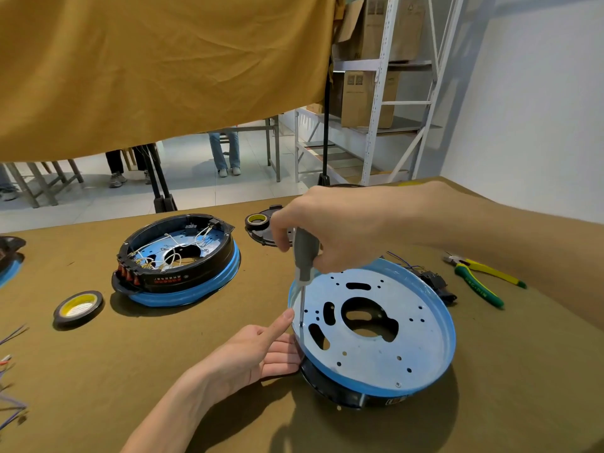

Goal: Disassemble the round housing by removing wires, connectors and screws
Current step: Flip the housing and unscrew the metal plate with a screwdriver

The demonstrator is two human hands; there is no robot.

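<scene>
Housing (376, 338) steadied by open left hand (258, 351); right hand (327, 223) grips screwdriver (305, 256); writing unreadable.

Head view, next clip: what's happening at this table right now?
A person is unscrewing a round blue-rimmed housing with a perforated metal plate. The right hand grips a grey-handled screwdriver upright, tip at the plate's left edge. The left hand steadies the housing's side, forefinger beside the shaft. A second housing full of white wires sits further left, untouched.

Two tape rolls (78, 308) (256, 219) and green-and-yellow pliers (478, 277) lie on the olive-covered counter (196, 371), with a mustard cloth (163, 70) hanging behind and cardboard boxes (367, 99) on shelving (380, 93).
</scene>
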